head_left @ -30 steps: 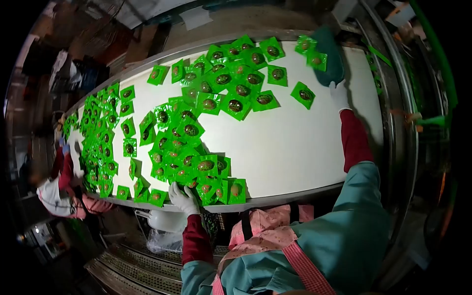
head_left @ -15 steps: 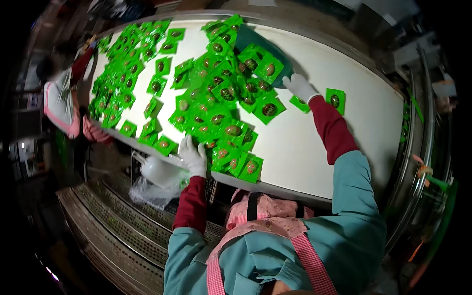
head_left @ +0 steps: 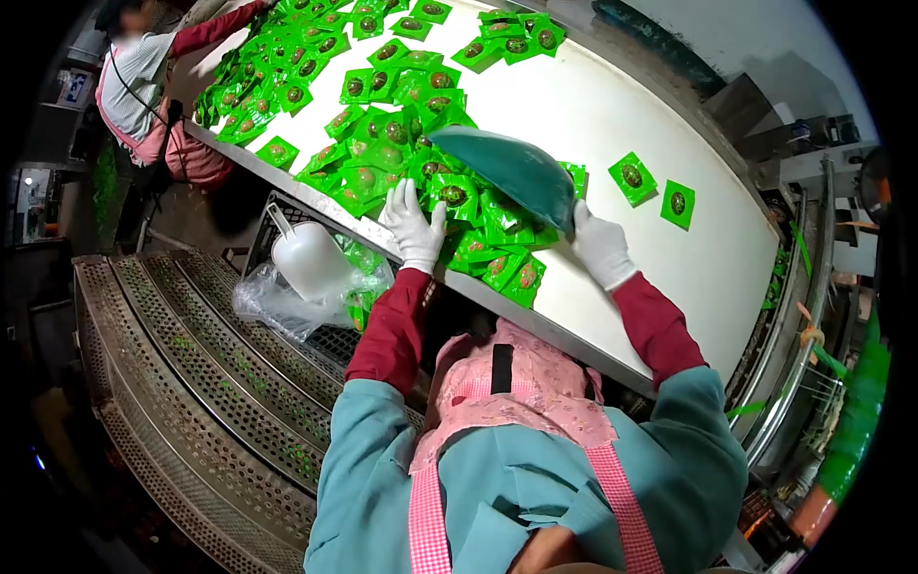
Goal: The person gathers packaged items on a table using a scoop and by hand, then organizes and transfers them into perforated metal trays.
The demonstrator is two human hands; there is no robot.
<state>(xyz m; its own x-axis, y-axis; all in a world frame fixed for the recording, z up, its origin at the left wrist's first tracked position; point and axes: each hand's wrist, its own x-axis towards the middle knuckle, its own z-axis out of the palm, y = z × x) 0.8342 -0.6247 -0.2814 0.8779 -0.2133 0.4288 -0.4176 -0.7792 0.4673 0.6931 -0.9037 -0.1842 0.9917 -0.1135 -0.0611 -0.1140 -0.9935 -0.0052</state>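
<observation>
My right hand, in a white glove, grips the near end of a dark green scoop. The scoop is tilted over a heap of small green packets, and several packets show beneath its edge. My left hand, also gloved in white, lies at the near edge of the white table. Its fingers are stretched out and the thumb stands apart, beside the packets' left side. Whether its fingertips press on a packet I cannot tell.
Two single packets lie to the right, with a small group at the far side. Another person reaches over a large pile at the left. Below the table edge, a white scoop rests on clear plastic near perforated metal steps.
The dark green scoop has come nearer and turned over the heap, with my right hand on it. My left hand has shifted right along the edge. The camera view has shifted too.
</observation>
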